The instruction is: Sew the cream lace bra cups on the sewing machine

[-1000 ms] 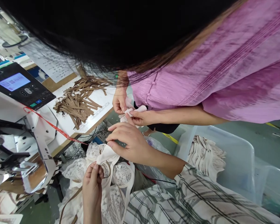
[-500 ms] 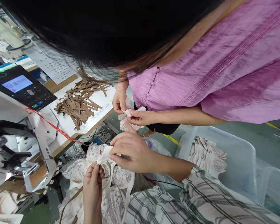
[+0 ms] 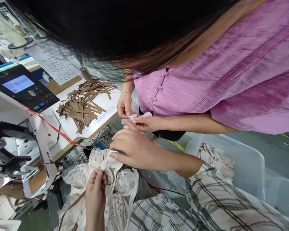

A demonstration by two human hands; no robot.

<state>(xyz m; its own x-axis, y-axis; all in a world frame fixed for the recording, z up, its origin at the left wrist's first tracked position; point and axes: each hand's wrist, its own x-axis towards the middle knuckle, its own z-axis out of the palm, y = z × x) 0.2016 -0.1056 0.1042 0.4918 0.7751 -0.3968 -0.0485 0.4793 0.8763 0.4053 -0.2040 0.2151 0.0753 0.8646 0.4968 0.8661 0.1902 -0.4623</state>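
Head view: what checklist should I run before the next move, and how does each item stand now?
1. Left hand pinching the white fabric: ok.
2. Right hand gripping the fabric's other end: cannot tell; they meet in view, but the grip is hidden.
3. Right hand clear of the co-worker's nearer hand: cannot tell; they overlap here.
4. Plain background behind the fabric: not ok; lace pieces show there.
5. Red cord clear of both own hands: ok.
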